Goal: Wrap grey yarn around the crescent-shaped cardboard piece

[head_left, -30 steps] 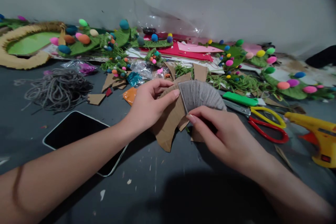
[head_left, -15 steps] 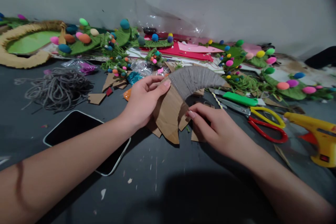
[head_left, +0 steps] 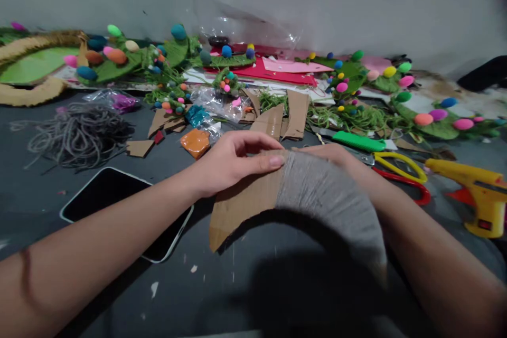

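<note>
The left hand (head_left: 233,166) pinches the cardboard crescent (head_left: 249,198) above the dark table (head_left: 178,296). Its long axis arches left to right, both tips pointing toward the person; grey yarn (head_left: 328,195) wraps the right part. Behind is the right hand (head_left: 332,154), whose grip I cannot tell.

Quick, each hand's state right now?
Left hand: closed, holding the partly wrapped cardboard crescent.
Right hand: partly hidden behind the cardboard crescent; its grip cannot be told.

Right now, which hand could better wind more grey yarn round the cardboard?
Probably the right hand: it's behind the grey wrapping, while the left hand is busy pinching the cardboard beside the wrapping's edge.
</note>
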### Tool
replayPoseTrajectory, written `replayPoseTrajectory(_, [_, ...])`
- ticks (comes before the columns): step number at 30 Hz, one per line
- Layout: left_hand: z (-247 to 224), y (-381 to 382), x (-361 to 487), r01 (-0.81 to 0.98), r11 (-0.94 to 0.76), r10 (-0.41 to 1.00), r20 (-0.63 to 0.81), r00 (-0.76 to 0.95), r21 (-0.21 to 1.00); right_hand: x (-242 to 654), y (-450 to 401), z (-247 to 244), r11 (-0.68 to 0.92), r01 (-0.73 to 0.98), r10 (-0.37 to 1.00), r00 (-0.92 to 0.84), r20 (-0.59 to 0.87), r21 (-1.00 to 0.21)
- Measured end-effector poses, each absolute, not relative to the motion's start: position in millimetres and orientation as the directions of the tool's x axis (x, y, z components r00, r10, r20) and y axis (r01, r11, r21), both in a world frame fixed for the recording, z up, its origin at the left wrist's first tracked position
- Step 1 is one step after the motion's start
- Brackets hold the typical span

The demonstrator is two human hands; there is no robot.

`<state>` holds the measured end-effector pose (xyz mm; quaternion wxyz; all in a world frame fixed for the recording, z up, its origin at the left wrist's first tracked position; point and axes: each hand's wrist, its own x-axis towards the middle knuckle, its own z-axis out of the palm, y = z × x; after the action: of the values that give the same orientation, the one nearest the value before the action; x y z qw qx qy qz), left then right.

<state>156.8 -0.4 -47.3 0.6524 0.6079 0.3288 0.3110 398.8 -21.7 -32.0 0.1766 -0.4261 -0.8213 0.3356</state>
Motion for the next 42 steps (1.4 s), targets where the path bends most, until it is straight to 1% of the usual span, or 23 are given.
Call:
replayPoseTrajectory(3, [-44.2, -3.5, 156.2, 0.091, -0.017, 0.729, -0.05, 0.683, 0.996, 400.8, -20.2, -27.2, 0.436, 0.525, 0.757, -0.654, -0.018, -0.731])
replayPoseTrajectory(9, [-44.2, -10.0, 160.5, 0.149, -0.095, 0.718, -0.035, 0.695, 0.984, 402.4, -22.7, -21.1, 0.413, 0.584, 0.851, -0.521, 0.067, -0.699])
replayPoseTrajectory(12, [-46.5, -11.3, 162.2, 0.165, -0.077, 0.731, -0.057, 0.68, 0.983, 403.5, -25.3, -16.8, 0.371, 0.639, 0.885, -0.463, 0.048, -0.674])
replayPoseTrajectory(17, [-45.3, -10.2, 161.5, 0.185, -0.031, 0.755, -0.098, 0.649, 0.982, 398.2, -34.5, -4.5, 0.326, 0.68, 0.907, -0.421, 0.014, -0.657])
replayPoseTrajectory(22, [-44.0, -8.0, 160.6, 0.178, 0.054, 0.745, -0.158, 0.648, 0.983, 391.4, -41.1, 5.5, 0.243, 0.654, 0.932, -0.363, -0.016, -0.716])
replayPoseTrajectory(25, [-44.7, -8.5, 161.5, 0.175, 0.041, 0.754, -0.145, 0.64, 0.984, 389.2, -42.0, 6.7, 0.196, 0.616, 0.937, -0.348, -0.04, -0.763])
replayPoseTrajectory(28, [-45.2, -9.5, 162.5, 0.181, 0.023, 0.775, -0.132, 0.618, 0.983, 386.3, -44.9, 6.6, 0.217, 0.613, 0.928, -0.371, -0.034, -0.76])
replayPoseTrajectory(31, [-45.6, -9.1, 163.0, 0.144, 0.006, 0.84, -0.083, 0.536, 0.99, 380.3, -52.1, 7.4, 0.305, 0.652, 0.923, -0.383, 0.047, -0.694])
replayPoseTrajectory(35, [-49.5, -5.0, 162.6, 0.011, -0.028, 0.954, 0.024, 0.299, 1.0, 366.9, -63.3, 6.1, 0.42, 0.716, 0.899, -0.414, 0.146, -0.557])
replayPoseTrajectory(38, [-54.5, -0.4, 161.8, -0.095, -0.062, 0.982, 0.077, 0.172, 0.994, 358.8, -67.2, 0.0, 0.439, 0.71, 0.889, -0.431, 0.152, -0.551])
replayPoseTrajectory(42, [-58.7, 4.3, 160.5, -0.174, -0.065, 0.989, 0.087, 0.122, 0.983, 357.4, -64.8, -10.4, 0.427, 0.708, 0.89, -0.437, 0.125, -0.562])
